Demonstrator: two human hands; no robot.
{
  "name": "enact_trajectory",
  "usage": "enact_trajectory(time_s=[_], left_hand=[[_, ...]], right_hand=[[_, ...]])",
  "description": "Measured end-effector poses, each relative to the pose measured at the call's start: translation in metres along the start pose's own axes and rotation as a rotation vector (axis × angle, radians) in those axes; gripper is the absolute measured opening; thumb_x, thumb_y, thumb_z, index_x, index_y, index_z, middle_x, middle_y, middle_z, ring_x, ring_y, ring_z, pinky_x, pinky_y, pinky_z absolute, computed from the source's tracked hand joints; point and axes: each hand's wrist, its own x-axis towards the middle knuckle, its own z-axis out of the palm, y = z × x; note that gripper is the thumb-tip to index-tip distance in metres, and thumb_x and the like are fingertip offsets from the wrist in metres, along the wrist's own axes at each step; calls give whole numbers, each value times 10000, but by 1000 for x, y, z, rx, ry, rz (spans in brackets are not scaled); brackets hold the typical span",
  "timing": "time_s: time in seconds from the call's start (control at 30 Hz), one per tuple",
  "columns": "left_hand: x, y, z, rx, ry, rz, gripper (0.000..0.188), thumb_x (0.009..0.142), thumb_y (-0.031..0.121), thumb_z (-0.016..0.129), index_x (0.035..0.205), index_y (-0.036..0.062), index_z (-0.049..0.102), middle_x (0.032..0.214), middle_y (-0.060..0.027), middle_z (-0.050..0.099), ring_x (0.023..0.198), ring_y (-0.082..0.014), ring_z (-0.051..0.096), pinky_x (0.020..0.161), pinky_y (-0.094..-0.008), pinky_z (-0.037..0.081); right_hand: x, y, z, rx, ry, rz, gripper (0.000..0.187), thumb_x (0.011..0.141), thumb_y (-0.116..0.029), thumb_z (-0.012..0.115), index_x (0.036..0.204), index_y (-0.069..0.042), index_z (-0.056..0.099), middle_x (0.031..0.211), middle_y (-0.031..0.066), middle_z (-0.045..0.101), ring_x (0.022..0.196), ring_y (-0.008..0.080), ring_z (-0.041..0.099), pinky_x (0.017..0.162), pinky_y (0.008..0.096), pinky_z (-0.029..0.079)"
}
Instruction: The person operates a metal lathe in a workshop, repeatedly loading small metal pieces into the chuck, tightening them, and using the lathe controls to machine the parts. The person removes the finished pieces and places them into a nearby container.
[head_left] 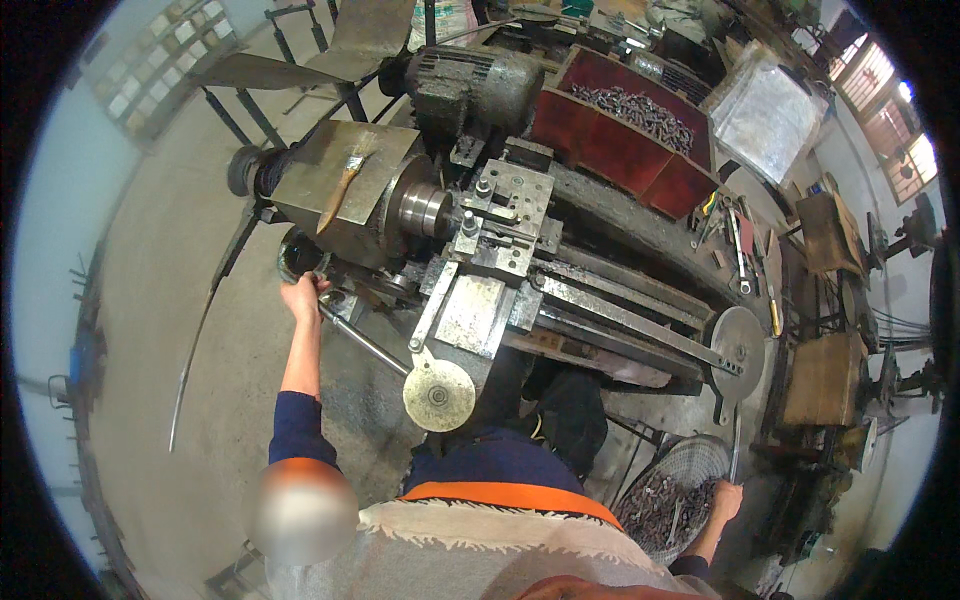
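The person's left hand (302, 298) is curled at the lower edge of a dark, round, hollow metal part (292, 256), below the near edge of the boxy grey-brown metal headstock (300, 180); exactly what its fingers close on, I cannot tell. The right hand (728, 500) is closed around the lower end of a long, straight steel lever (737, 445), under a flat, grey, round metal disc (740, 335) at the machine bed's right end. Just beside that hand, a pale, round mesh basket (700, 449) holds dark metal pieces (648, 508)
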Motion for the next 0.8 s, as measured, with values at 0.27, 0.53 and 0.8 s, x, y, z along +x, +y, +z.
enact_trajectory(time_s=[0.27, 0.53, 0.8], left_hand=[[6, -1, -7, 38, -31, -17, 118, 745, -28, 528, 781, -119, 463, 630, -164, 580, 471, -248, 614, 420, -322, 524], [3, 4, 0, 151, -35, 18, 117, 708, -15, 530, 662, -116, 492, 600, -152, 573, 459, -248, 612, 415, -329, 507], [1, 3, 5, 74, -54, 23, 95, 697, -25, 508, 713, -118, 502, 620, -156, 581, 452, -260, 611, 395, -338, 482]], right_hand=[[19, 16, 25, -38, 57, 39, 348, 755, -275, 505, 866, 33, 622, 967, 260, 629, 932, 398, 611, 832, 473, 474], [123, 54, 37, -84, 198, -282, 362, 767, -310, 485, 828, 32, 587, 873, 261, 625, 851, 434, 600, 761, 497, 476], [113, 68, 54, -117, 251, -341, 335, 726, -289, 559, 813, 31, 609, 796, 244, 625, 776, 430, 602, 692, 495, 480]])
